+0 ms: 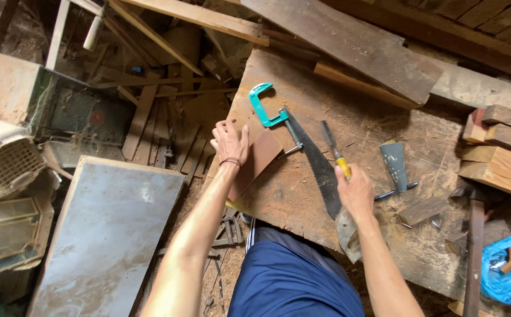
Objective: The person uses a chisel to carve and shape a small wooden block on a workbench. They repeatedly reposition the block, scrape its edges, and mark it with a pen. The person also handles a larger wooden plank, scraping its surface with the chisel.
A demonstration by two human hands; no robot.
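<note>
Gripping yellow-handled chisel point(333, 149) in closed right hand point(355, 191), arm extended; left hand point(229, 142) open, pressed flat on clamped board point(255, 164) at table point(349, 123) edge.

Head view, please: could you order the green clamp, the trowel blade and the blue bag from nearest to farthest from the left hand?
Measured from the left hand, which rests on a brown board:
1. Green clamp, just to its right on the workbench.
2. Trowel blade, farther right, beyond the saw and the right hand.
3. Blue bag, far at the lower right corner.
</note>
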